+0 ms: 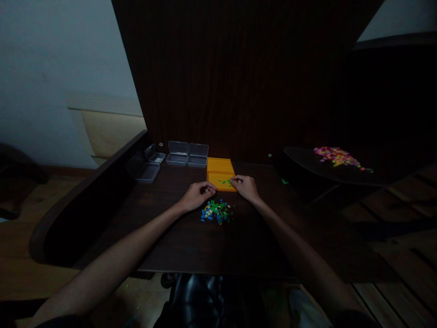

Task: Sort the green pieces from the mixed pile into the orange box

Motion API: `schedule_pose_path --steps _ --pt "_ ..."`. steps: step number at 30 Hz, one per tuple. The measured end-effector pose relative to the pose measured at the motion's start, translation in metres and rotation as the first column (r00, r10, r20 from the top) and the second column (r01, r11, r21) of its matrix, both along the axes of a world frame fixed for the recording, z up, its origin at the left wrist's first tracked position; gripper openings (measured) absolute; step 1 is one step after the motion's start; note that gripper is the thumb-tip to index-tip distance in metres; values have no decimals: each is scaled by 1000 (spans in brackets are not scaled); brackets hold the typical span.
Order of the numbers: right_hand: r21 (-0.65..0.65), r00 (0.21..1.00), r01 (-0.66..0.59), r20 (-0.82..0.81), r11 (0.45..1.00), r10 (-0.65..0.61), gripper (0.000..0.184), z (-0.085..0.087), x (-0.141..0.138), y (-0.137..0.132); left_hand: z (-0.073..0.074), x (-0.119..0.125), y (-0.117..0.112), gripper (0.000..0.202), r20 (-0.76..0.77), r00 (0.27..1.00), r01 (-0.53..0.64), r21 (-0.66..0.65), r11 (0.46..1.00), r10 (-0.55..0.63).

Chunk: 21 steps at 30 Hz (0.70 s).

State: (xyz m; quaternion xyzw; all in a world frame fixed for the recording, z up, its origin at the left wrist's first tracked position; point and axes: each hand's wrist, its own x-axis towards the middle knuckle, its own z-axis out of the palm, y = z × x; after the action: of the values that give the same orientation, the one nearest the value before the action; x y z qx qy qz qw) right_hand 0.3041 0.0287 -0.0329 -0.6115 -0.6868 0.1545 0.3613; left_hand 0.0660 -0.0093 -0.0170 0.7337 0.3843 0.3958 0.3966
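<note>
An orange-yellow plastic box (219,163) lies with its lid folded open on the dark desk. Several small green pieces (224,182) sit in its front tray. My left hand (200,195) is closed at the box's front left corner, thumb and fingers on the rim. Over the tray's right side, my right hand (246,187) pinches what looks like a small green toy brick; its fingertips partly hide it. In front of the box is a loose pile of tiny green, blue, yellow and white toy bricks (217,211), between my two forearms.
Clear plastic cases stand with lids up at the back left, including one case (177,158) beside the box and another (148,173) nearer the side panel (102,168). A heap of pink and yellow small pieces (337,157) lies on a curved shelf (303,164) at right.
</note>
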Motion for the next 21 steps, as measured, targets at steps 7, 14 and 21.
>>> schedule_pose_path --steps 7,14,21 --pt "-34 998 -61 -27 998 60 27 0 4 -2 3 -4 -1 19 -123 991 60 57 997 -52" --pt "27 995 -98 -16 995 99 23 1 2 -9 0 -6 -1 19 -206 973 133 106 985 -109" --pt "143 979 -90 -170 986 114 23 7 -2 -21 6 -13 3 21 -270 939 245 89 965 -213"
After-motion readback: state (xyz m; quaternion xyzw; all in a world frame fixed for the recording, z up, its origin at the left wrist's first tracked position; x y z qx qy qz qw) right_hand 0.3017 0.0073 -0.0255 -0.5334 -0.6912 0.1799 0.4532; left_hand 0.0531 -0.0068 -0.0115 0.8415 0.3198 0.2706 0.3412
